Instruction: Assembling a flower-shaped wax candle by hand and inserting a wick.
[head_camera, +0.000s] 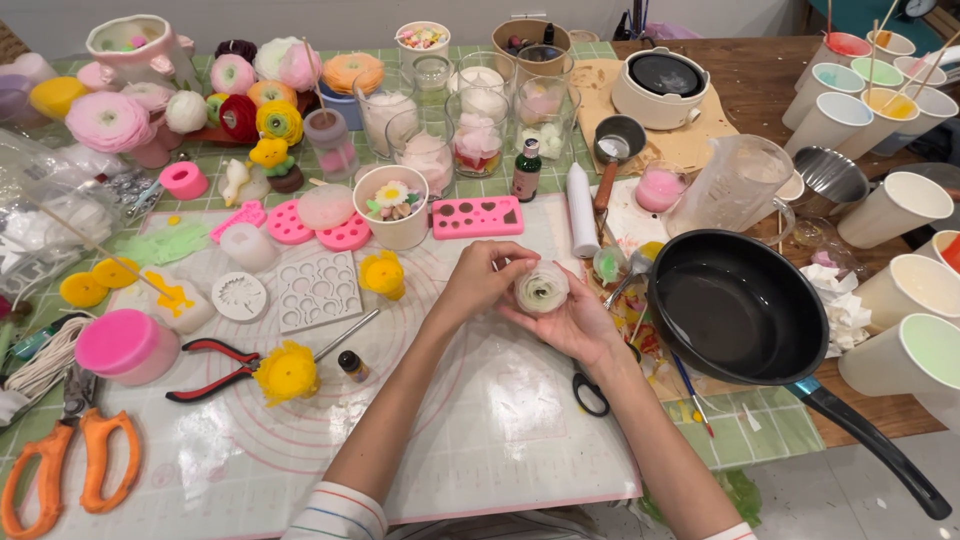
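Head cam, steep downward, close over craft table (520, 440).

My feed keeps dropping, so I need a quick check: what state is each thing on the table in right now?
White wax flower: held between both hands.
Left hand: fingers on the flower.
Right hand: cupped under the flower.
Black pan: empty, upright.
Red pliers: lying flat, jaws shut.
Orange scissors: lying closed.
Small brown bottle: upright, capped.
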